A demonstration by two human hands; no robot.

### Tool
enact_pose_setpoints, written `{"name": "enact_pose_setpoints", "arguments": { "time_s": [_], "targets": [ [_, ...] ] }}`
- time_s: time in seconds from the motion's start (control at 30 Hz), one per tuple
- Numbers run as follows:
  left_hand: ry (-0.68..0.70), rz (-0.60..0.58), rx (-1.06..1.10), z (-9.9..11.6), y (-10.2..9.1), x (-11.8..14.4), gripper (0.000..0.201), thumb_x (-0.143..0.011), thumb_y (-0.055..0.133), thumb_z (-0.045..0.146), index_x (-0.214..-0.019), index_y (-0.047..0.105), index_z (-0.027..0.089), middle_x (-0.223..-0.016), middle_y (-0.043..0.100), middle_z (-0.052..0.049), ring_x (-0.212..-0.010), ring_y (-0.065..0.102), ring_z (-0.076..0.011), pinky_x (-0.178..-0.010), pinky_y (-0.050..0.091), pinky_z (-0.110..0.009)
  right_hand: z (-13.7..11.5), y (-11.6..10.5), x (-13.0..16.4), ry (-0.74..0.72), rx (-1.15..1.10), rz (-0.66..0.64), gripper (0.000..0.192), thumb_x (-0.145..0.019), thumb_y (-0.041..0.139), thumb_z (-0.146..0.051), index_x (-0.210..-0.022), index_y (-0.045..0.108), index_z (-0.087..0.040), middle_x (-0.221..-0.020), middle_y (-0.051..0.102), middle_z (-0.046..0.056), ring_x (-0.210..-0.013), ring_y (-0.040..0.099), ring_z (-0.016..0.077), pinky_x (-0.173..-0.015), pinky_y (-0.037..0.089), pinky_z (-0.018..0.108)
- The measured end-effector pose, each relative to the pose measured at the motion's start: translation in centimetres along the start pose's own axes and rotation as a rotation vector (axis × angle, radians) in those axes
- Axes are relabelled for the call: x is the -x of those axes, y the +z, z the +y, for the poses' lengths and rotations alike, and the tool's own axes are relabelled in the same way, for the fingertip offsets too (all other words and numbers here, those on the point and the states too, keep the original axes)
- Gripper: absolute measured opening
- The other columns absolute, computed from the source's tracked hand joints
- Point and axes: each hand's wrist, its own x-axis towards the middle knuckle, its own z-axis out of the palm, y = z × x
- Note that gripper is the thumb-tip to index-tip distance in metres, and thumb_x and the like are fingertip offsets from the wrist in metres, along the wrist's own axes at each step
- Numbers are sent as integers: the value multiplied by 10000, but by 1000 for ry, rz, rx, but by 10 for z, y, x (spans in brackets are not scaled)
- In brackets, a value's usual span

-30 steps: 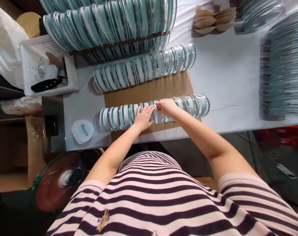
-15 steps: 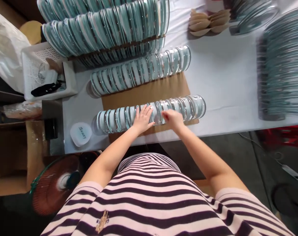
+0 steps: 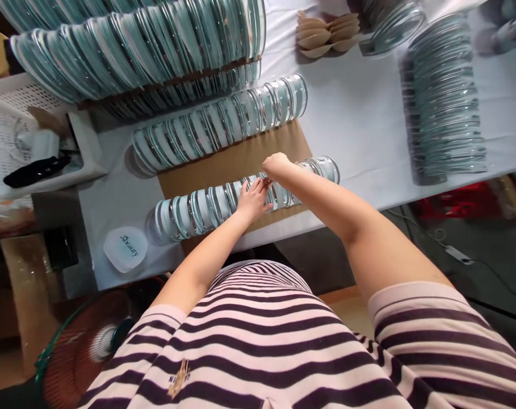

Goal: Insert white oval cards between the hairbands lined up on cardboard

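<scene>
Glass discs with pale teal edges stand on their rims, packed face to face into a near row [image 3: 206,207] that runs across the middle of the frame on a brown cardboard sheet [image 3: 236,162]. Set on edge and leaning on one another, they keep each other from toppling, and the cardboard likely cushions their rims against the white-covered table [image 3: 360,125].

At the row's centre the left hand [image 3: 252,200] lies flat with fingers spread over the disc tops, apparently bracing the left part of the row; it grips nothing. Just to its right the right hand [image 3: 277,166] is curled above the same row, fingertips down at a disc near the left hand's fingers; whether it pinches one disc or only touches it is hidden by the knuckles.

A second row [image 3: 219,125] lies parallel above, with larger stacked discs [image 3: 134,45] in the upper left, another stack [image 3: 447,96] at the right, brown paper pieces [image 3: 326,35] at the top, a white basket [image 3: 23,142] at the left edge and a white lid marked "Sbeauty" [image 3: 125,249] at lower left.

Against half a second ago, the right hand has risen from low on the near side of the row to its top, closer to the left hand, which stays put. The view has also shifted rightward.
</scene>
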Motion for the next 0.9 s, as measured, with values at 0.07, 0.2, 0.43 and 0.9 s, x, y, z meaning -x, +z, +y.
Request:
{"name": "enact_pose_setpoints", "arguments": {
  "time_s": [0.07, 0.2, 0.43, 0.9],
  "targets": [
    [13, 14, 7, -1, 1, 0, 709, -949, 471, 461, -1577, 310, 175, -1627, 325, -91, -1520, 260, -280, -1249, 136, -541, 0, -4, 9, 38, 7, -11, 311, -798, 704, -232, -1092, 751, -142, -1044, 741, 178, -1075, 689, 303, -888, 526, 360],
    [7, 18, 33, -1, 1, 1, 710, -930, 527, 462, -1562, 342, 197, -1624, 334, -84, -1515, 275, -287, -1250, 134, -540, -1, 14, 51, 17, -84, 90, 247, -845, 608, -142, -1051, 743, -113, -1015, 731, 186, -1036, 696, 296, -847, 509, 324],
    [-30, 50, 57, 5, -1, 4, 699, -897, 611, 434, -1532, 387, 244, -1608, 374, -66, -1501, 310, -280, -1250, 141, -535, -25, 138, 137, 2, -244, 126, 348, -969, 353, -89, -1120, 666, -112, -1055, 699, 157, -903, 691, 218, -700, 444, 271],
    [-157, 98, 9, 75, 15, -27, 692, -918, 595, 419, -1537, 382, 197, -1617, 347, -82, -1524, 256, -290, -1255, 96, -580, 88, 38, 55, -11, -168, 100, 315, -951, 536, -324, -1173, 721, -198, -1148, 713, 131, -1043, 679, 249, -817, 503, 306]
  ]
}}
